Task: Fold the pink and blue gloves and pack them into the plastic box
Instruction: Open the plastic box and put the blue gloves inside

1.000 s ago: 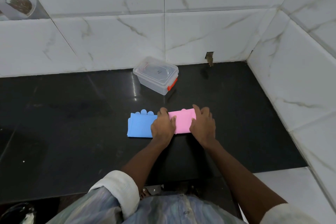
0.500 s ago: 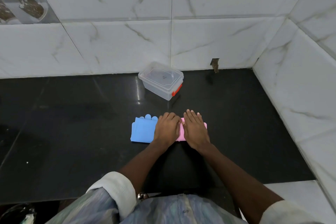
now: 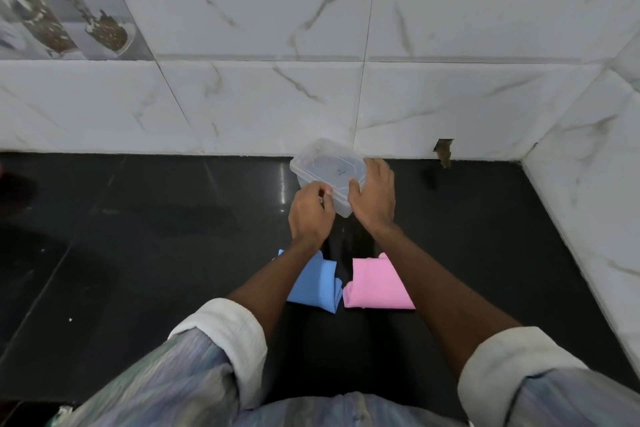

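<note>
— What is the plastic box (image 3: pixel 327 173) you're touching made of?

— Clear, smooth plastic, see-through and slightly glossy, lid on.

— And the gloves near your arms?

— The blue glove (image 3: pixel 320 284) and the pink glove (image 3: pixel 375 284) look like soft, matt cloth.

— The surfaces around you?

— A polished black countertop (image 3: pixel 156 236) that throws reflections, and glossy marble-patterned wall tiles (image 3: pixel 277 45). Your rolled shirt cuffs (image 3: pixel 225 336) are woven fabric.

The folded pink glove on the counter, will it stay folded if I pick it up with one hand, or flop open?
The pink glove looks like thin, soft fabric, so it will probably sag and partly unfold if pinched at one edge. It lies flat with nothing holding it, so it is likely very light. On the glossy black counter it may slide rather than bunch when pushed.
</note>
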